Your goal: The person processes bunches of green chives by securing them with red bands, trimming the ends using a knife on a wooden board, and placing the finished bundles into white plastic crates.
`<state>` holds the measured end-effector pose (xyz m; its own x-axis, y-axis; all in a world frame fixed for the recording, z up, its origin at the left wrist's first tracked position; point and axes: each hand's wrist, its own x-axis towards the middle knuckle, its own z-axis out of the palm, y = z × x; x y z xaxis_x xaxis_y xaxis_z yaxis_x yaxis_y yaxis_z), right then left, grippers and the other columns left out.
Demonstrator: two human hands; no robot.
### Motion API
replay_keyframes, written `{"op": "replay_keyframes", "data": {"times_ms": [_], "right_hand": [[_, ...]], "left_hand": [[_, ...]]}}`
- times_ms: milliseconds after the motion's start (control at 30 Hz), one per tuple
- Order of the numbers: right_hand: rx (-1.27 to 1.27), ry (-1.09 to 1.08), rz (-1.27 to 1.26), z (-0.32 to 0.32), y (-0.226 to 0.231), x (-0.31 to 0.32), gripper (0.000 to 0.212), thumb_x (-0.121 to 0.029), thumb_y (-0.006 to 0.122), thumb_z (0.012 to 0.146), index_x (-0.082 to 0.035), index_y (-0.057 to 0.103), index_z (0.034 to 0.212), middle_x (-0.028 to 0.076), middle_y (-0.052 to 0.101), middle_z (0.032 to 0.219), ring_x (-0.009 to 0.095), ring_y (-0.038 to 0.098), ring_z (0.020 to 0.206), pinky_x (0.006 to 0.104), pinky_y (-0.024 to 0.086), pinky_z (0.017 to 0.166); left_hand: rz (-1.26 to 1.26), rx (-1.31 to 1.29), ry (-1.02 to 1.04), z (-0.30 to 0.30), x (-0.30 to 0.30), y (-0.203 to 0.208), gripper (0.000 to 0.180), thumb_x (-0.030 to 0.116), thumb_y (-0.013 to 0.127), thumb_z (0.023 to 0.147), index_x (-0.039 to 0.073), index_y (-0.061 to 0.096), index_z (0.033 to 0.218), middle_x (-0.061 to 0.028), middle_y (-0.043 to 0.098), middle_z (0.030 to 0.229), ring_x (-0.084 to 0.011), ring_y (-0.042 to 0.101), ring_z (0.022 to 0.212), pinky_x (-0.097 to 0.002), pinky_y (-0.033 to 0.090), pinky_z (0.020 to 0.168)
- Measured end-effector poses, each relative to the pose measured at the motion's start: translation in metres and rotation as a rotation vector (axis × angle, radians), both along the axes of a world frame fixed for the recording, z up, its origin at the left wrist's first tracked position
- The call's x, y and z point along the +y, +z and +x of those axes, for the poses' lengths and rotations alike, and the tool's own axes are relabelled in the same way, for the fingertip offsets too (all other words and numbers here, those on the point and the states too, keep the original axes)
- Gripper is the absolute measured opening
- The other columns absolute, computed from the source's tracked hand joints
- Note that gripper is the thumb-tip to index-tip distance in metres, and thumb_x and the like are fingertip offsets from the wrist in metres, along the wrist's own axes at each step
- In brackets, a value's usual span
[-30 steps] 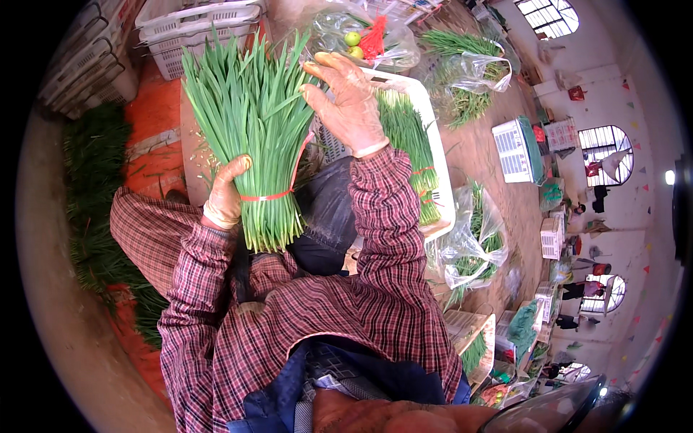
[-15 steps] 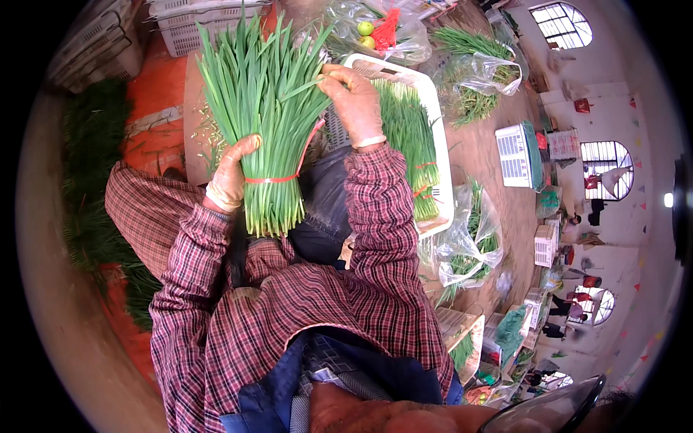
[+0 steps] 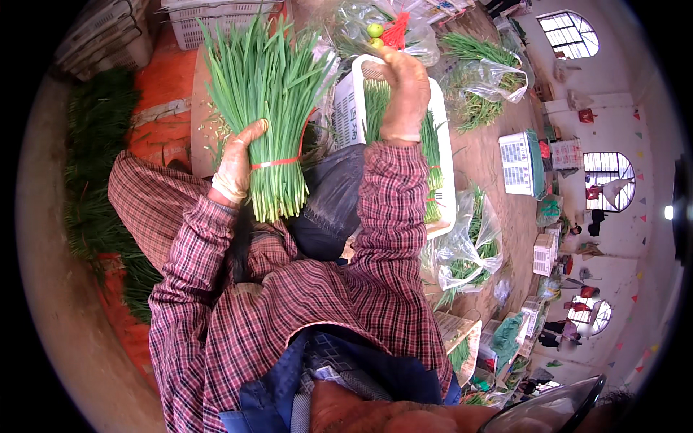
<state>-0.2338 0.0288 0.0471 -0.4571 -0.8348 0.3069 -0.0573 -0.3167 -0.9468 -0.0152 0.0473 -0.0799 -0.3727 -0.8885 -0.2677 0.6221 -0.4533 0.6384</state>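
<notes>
A thick bunch of garlic chives stands upright in front of me, leaf tips away and pale cut ends toward my lap. A red band circles its lower part. My left hand, gloved, grips the bunch from its left side, thumb across the stems. My right hand, also gloved, is apart from the bunch, over the far end of a white crate. Its fingers are curled together; whatever they hold, if anything, is too small to make out. Banded chive bunches lie inside that crate, partly hidden by my hand and sleeve.
Loose chives are heaped along the left on orange sheeting. Stacked crates stand at the far left. Clear plastic bags of greens lie right of the crate. Round green fruits rest beyond it. Trimmings lie beside the bunch.
My right hand has left the leaves at the bunch's right side and swung right, over the crate. My left hand keeps its grip; the bunch has shifted slightly farther away.
</notes>
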Motion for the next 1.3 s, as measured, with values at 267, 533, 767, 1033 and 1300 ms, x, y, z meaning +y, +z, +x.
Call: {"op": "replay_keyframes", "data": {"times_ms": [267,533,767,1033,1300], "right_hand": [[0.498,0.338,0.425,0.052,-0.065,0.08,0.015,-0.016,0.067,0.084,-0.009,0.066,0.098,0.01,0.068,0.084,0.021,0.067,0.075,0.0296,0.052,0.067],[0.678,0.216,0.31,0.074,-0.085,0.122,0.012,-0.011,0.068,0.079,-0.01,0.065,0.091,0.007,0.066,0.08,0.024,0.065,0.072,0.0312,0.051,0.063],[0.885,0.089,0.177,0.081,-0.092,0.11,0.012,-0.015,0.07,0.077,-0.011,0.059,0.081,0.006,0.063,0.073,0.025,0.062,0.062,0.0342,0.049,0.054],[1.239,-0.056,0.148,0.087,-0.092,0.095,0.013,-0.01,0.069,0.073,-0.011,0.057,0.078,0.006,0.06,0.066,0.026,0.061,0.056,0.0349,0.049,0.051],[1.15,-0.04,-0.023,0.08,-0.088,0.096,0.02,-0.006,0.067,0.068,-0.011,0.049,0.076,0.005,0.055,0.064,0.025,0.057,0.05,0.0346,0.045,0.046]], "left_hand": [[-0.003,-0.041,0.173,-0.008,-0.004,-0.002,0.031,0.017,0.06,0.089,-0.002,0.059,0.113,-0.01,0.066,0.103,-0.0205,0.065,0.088,-0.0323,0.051,0.084],[0.074,0.006,0.236,-0.004,-0.002,0.005,0.032,0.014,0.063,0.086,-0.001,0.059,0.114,-0.0079,0.064,0.106,-0.0193,0.062,0.093,-0.0316,0.049,0.088],[-0.058,-0.024,0.417,-0.01,-0.001,-0.006,0.036,0.012,0.062,0.087,0.0,0.054,0.12,-0.0072,0.061,0.111,-0.0189,0.06,0.096,-0.0318,0.048,0.09],[-0.111,-0.03,0.536,-0.009,0.0,-0.002,0.034,0.012,0.062,0.087,0.0,0.054,0.118,-0.0057,0.06,0.111,-0.0175,0.058,0.098,-0.0302,0.047,0.09],[-0.024,0.072,0.52,-0.005,-0.005,-0.003,0.034,0.009,0.063,0.085,0.0,0.055,0.117,-0.0073,0.062,0.108,-0.0191,0.061,0.093,-0.0324,0.05,0.087]]}}
